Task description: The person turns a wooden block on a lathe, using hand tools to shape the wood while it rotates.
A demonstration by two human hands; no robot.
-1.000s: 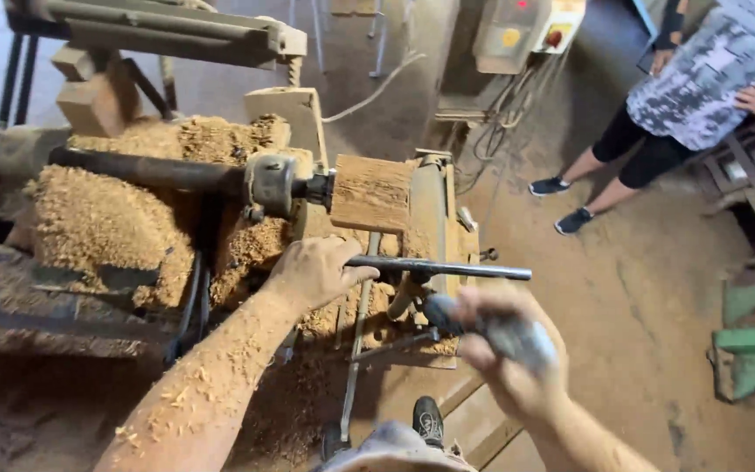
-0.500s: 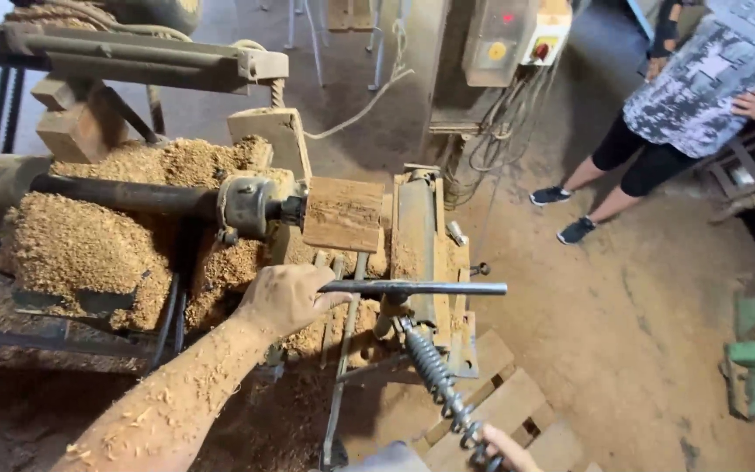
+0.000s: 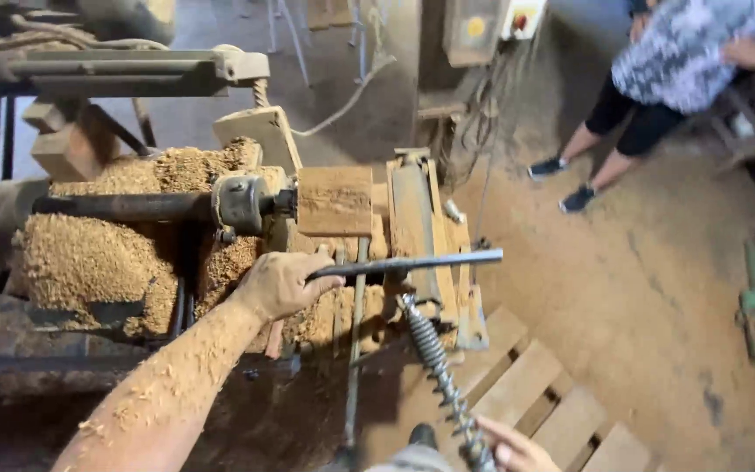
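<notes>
Since the earlier frame my view has shifted right and my right hand (image 3: 509, 450) has dropped to the bottom edge. My left hand (image 3: 283, 284), fingers clamped on the near end of the steel bar (image 3: 412, 262), holds it over the lathe (image 3: 220, 210). Bar's long axis runs left to right, nearly level, free end pointing right. It is dark, slim, straight. Right fingers close on a threaded screw rod (image 3: 434, 358), running diagonally up-left toward the bar. Sawdust (image 3: 89, 262) coats the lathe bed.
</notes>
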